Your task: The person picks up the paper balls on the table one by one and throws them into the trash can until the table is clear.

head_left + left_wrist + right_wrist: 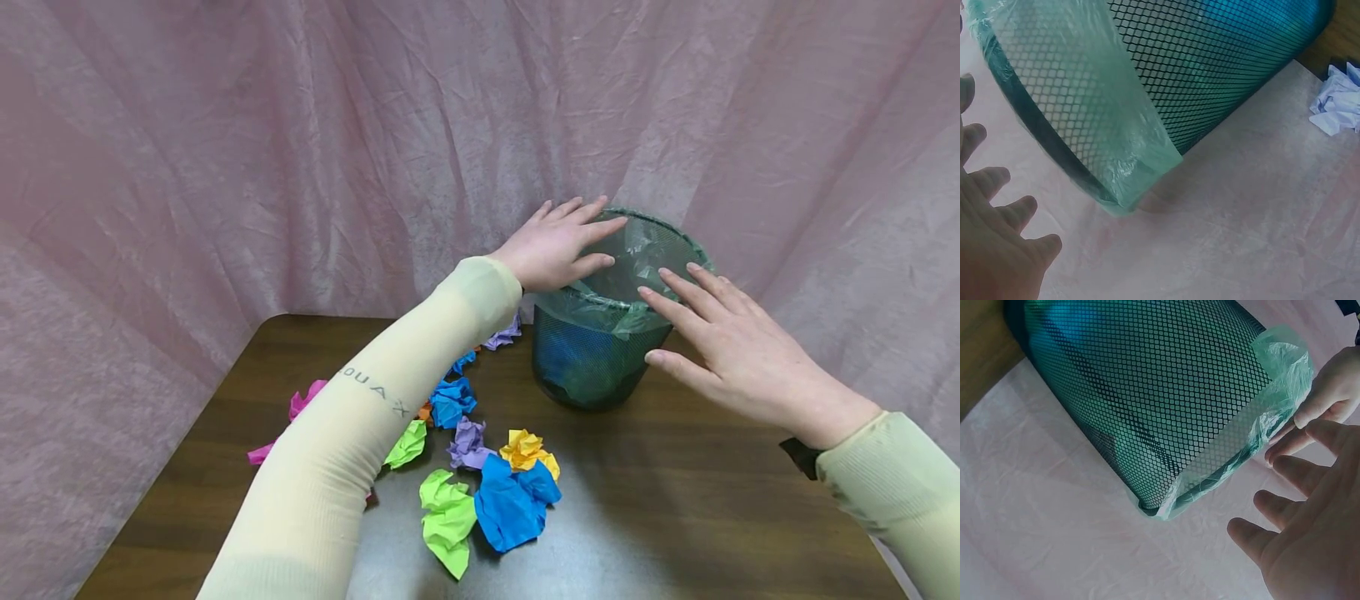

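A mesh wastebasket (600, 354) stands upright toward the back of the table, with a thin green plastic bag (1138, 150) folded over its rim. Something blue shows through the mesh low down. My left hand (558, 248) is spread over the basket's left rim, palm down, holding nothing. On the right, my right hand (738, 350) hovers by the near right rim with its fingers apart and nothing in them. Whether either hand touches the bag is hard to tell. Crumpled papers lie left of the basket: a big blue one (513, 502), a lime one (447, 518) and a yellow one (527, 452).
More crumpled papers lie about the left forearm, among them a purple one (469, 443), a blue one (453, 402) and a pink one (306, 398) partly hidden by the sleeve. A pink curtain (360, 167) hangs behind the brown wooden table (202, 467).
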Motion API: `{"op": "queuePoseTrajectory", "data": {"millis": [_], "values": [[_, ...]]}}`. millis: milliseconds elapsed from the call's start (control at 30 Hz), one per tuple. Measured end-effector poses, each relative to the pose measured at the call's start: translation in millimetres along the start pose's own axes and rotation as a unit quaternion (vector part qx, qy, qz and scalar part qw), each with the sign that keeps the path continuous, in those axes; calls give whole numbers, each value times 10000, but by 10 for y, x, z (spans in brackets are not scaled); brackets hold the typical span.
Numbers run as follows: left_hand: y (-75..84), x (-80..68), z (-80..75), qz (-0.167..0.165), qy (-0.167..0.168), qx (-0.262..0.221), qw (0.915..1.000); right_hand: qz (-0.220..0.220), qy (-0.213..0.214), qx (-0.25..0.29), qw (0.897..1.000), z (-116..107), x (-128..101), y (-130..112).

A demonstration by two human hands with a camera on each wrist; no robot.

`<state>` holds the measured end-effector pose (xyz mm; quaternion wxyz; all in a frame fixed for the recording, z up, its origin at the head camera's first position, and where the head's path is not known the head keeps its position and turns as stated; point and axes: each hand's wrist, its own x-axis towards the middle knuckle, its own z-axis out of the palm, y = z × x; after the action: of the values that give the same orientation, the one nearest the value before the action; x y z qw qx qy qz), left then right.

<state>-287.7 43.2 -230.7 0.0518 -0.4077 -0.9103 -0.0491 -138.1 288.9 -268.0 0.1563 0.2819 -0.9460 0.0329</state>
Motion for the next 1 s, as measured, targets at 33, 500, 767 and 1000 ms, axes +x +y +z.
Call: {"op": "queuePoseTrajectory", "data": {"millis": [33, 500, 767, 1000], "values": [[-9, -9, 0, -8, -4, -3, 10000, 1, -5, 3, 10000, 0, 0, -5], [-294, -269, -38, -268, 212, -327, 9989, -362, 220, -17, 9991, -29, 55, -166], [-488, -400, -37, -415, 199, -232, 9987, -863, 341, -64, 9957, 5, 96, -380], [-644, -527, 61, -496, 228, -162, 9984, -1255, 271, -62, 9917, 120, 114, -583]]}}
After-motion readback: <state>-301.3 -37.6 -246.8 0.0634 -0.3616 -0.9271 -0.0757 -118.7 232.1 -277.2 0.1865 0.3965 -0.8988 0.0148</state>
